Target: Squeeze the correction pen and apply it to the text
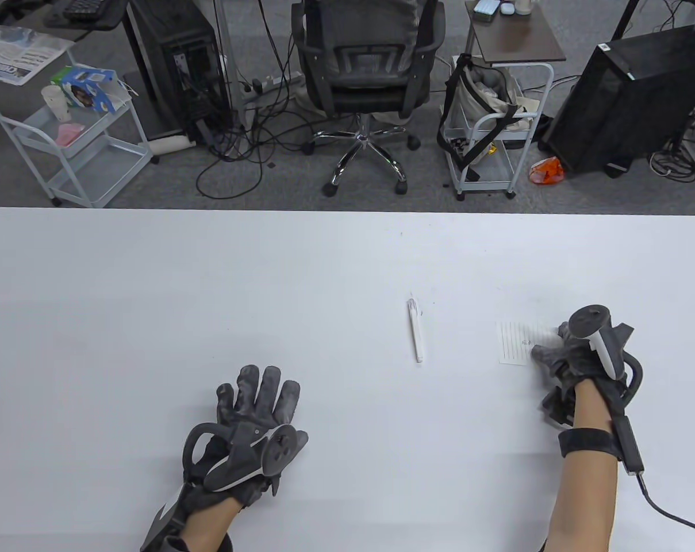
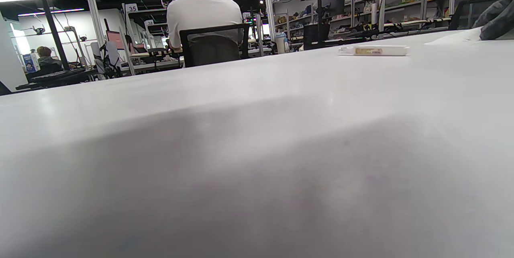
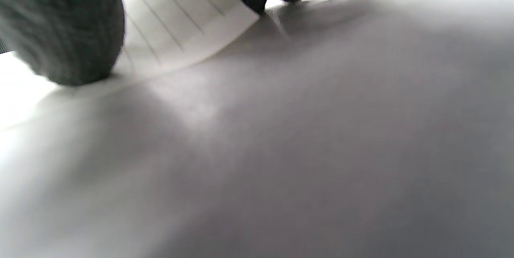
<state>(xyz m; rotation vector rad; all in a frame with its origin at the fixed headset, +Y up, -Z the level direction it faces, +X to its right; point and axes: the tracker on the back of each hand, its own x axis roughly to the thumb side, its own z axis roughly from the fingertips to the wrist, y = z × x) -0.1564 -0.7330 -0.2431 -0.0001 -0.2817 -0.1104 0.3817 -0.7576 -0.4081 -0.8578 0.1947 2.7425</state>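
Pen [image 1: 415, 332] lies untouched; left hand [image 1: 255, 428] rests flat, holding nothing; right hand [image 1: 577, 359] presses the paper [image 1: 514, 343], which might slide.

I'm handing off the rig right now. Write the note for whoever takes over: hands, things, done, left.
Left hand: flat on the table, fingers spread, holding nothing.
Right hand: fingers resting on the right edge of the paper, holding nothing.
Pen: lying on the table between the hands, left of the paper, untouched. Whether it is capped cannot be told.
Done: paper is laid out and steadied.
Left: pick up the pen, squeeze it, apply it to the small mark on the paper.
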